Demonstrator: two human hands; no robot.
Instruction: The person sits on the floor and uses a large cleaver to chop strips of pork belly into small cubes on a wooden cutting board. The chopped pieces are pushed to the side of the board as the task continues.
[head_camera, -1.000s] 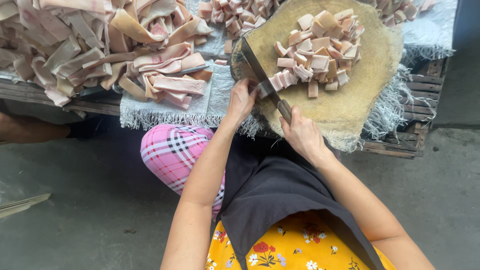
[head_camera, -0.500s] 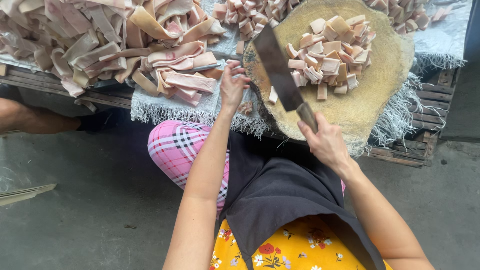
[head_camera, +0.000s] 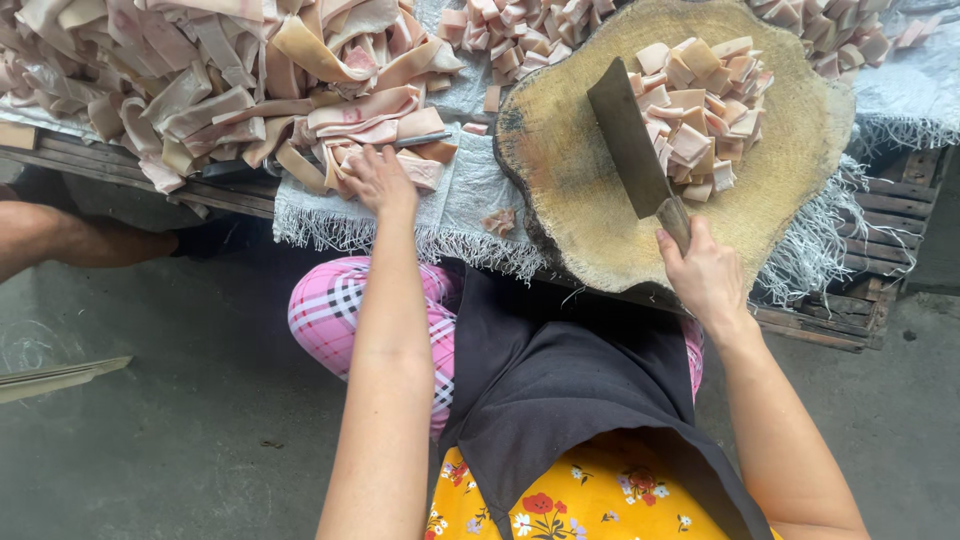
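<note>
My right hand (head_camera: 702, 272) grips the handle of a broad cleaver (head_camera: 630, 145) whose blade lies across a round wooden chopping block (head_camera: 570, 180). Cut pale pink squares of pork skin (head_camera: 700, 110) are heaped on the block just right of the blade. My left hand (head_camera: 377, 178) reaches to the left of the block and rests on the near edge of a big pile of long pork skin strips (head_camera: 220, 90). Whether its fingers have closed on a strip I cannot tell.
A white woven sheet (head_camera: 460, 200) with a frayed edge covers a low wooden pallet (head_camera: 850, 300). More cut pieces (head_camera: 520, 30) lie behind the block. Another person's bare arm (head_camera: 60, 235) shows at the left. The floor is grey concrete (head_camera: 150, 440).
My left hand left the block and moved left to the strip pile. The cleaver swung up onto the block's middle, and the view shifted right.
</note>
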